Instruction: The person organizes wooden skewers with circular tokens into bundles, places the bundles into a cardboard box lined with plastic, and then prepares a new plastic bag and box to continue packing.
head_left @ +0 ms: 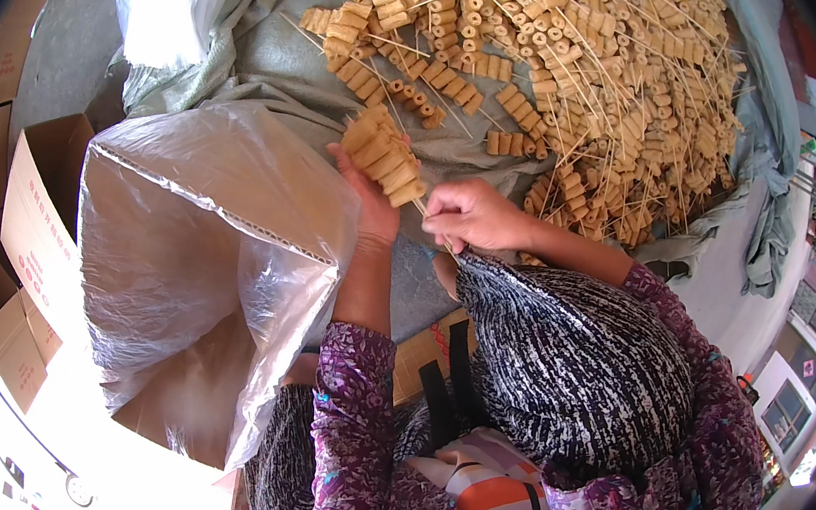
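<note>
A small bunch of skewers (383, 155) with tan, ridged, tube-shaped pieces threaded on thin sticks is held up in front of me. My left hand (374, 200) is closed round its left side, the fingers partly hidden behind the pieces. Thumb and fingers of my right hand (486, 216) pinch the bare stick ends below the pieces, just above my knee. Close to my left forearm stands an open cardboard box (182, 351) lined with a clear plastic bag (281, 159) folded out over its rim. Beyond my right hand spreads a large heap of similar skewers (600, 82).
Under the heap lies a grey-green cloth sheet (307, 75), its edge raised at the far right. More open cardboard boxes (46, 211) stand at the left. A white plastic bag (162, 21) is at the far left. My patterned trouser knee (579, 346) rises below my right hand.
</note>
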### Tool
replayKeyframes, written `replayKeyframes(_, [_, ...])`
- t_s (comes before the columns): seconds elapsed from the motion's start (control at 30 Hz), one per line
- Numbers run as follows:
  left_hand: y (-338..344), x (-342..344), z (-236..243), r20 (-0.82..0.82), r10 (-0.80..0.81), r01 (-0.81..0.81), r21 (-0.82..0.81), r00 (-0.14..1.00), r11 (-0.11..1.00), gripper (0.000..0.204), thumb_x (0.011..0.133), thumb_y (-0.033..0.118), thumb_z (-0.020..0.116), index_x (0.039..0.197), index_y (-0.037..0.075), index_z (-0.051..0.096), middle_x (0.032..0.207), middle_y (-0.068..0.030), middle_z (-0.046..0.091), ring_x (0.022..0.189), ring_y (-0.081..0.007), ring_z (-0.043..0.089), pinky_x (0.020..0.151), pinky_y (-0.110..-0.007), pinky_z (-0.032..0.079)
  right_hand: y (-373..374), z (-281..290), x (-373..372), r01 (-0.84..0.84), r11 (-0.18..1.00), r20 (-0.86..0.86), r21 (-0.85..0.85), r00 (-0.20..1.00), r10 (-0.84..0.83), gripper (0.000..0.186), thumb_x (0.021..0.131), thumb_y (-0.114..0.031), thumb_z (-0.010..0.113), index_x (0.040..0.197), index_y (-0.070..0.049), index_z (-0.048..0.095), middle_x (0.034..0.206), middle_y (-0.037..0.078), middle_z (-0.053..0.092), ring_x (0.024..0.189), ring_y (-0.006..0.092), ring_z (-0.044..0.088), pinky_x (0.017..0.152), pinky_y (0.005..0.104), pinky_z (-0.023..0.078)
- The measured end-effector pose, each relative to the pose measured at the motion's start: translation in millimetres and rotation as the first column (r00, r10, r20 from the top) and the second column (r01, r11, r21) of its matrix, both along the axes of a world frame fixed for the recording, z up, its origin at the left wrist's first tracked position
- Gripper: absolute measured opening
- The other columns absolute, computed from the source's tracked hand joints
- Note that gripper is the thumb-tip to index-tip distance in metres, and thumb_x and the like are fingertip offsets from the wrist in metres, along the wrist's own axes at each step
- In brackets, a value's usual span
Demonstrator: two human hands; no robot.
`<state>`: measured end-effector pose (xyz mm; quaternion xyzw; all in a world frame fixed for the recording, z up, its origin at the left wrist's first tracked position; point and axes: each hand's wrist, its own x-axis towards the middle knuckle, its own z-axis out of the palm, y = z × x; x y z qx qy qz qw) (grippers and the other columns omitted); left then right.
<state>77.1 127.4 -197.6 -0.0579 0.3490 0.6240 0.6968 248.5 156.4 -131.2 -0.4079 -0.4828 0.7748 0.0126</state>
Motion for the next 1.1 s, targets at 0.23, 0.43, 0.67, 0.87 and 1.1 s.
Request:
replayKeyframes(0.23, [-2, 7, 9, -0.169, 0.028, -0.027, 0.007, 0.985, 1.000, 0.060, 0.096, 0.051, 0.051, 0.138, 0.008, 0.046, 0.127, -0.0103, 0.058, 0.111, -0.0267, 0.059, 0.086, -0.047, 0.053, -6, -9, -13, -0.012, 1.000, 0.083, -0.023, 0.996, 0.014, 0.014, 0.094, -0.013, 0.062, 0.088, 0.000, 0.059, 0.075, 0.007, 0.065, 0.055, 0.0077, 0.059, 0.051, 0.0223, 0.047])
replayKeyframes(0.43, [-7, -4, -6, -0.042, -0.048, 0.051, 0.085, 0.998, 0.995, 0.054, 0.093, 0.037, 0.063, 0.136, 0.007, 0.047, 0.125, -0.0108, 0.060, 0.111, -0.0272, 0.060, 0.085, -0.046, 0.054, 35, -17, -6, -0.024, 0.960, 0.266, 0.280, 0.962, -0.054, 0.033, 0.098, -0.039, 0.055, 0.098, -0.007, 0.064, 0.078, 0.004, 0.070, 0.061, 0.0110, 0.067, 0.056, 0.0271, 0.052])
replayKeyframes(0.67, [-10, -5, -2, 0.087, -0.030, 0.023, 0.078, 0.996, 0.997, 0.059, 0.093, 0.040, 0.062, 0.139, 0.007, 0.046, 0.131, -0.0115, 0.056, 0.119, -0.0305, 0.057, 0.096, -0.051, 0.049, 99, -71, -41, -0.437, 0.492, 0.596, 0.753, 0.770, -0.229, 0.031, 0.090, -0.030, 0.063, 0.111, -0.007, 0.061, 0.095, 0.013, 0.069, 0.095, 0.0316, 0.066, 0.082, 0.0432, 0.051])
replayKeyframes(0.87, [-9, -1, 2, 0.063, -0.027, 0.025, 0.033, 0.998, 0.999, 0.062, 0.092, 0.040, 0.064, 0.140, 0.008, 0.044, 0.134, -0.0103, 0.055, 0.123, -0.0304, 0.054, 0.101, -0.053, 0.044, 107, -79, -25, -0.413, 0.730, 0.640, 0.545, 0.767, -0.043, 0.045, 0.084, -0.036, 0.069, 0.119, -0.009, 0.060, 0.100, 0.012, 0.069, 0.097, 0.0279, 0.067, 0.079, 0.0403, 0.051])
replayKeyframes(1.1, [-11, -5, 0, 0.019, -0.046, 0.046, 0.009, 0.999, 0.999, 0.058, 0.093, 0.039, 0.062, 0.140, 0.009, 0.045, 0.133, -0.0087, 0.056, 0.121, -0.0303, 0.055, 0.097, -0.051, 0.047, 85, -49, 19, 0.418, 0.870, 0.075, 0.260, 0.890, -0.450, 0.038, 0.086, -0.011, 0.072, 0.121, -0.005, 0.059, 0.104, 0.007, 0.069, 0.093, 0.0152, 0.067, 0.077, 0.0261, 0.056])
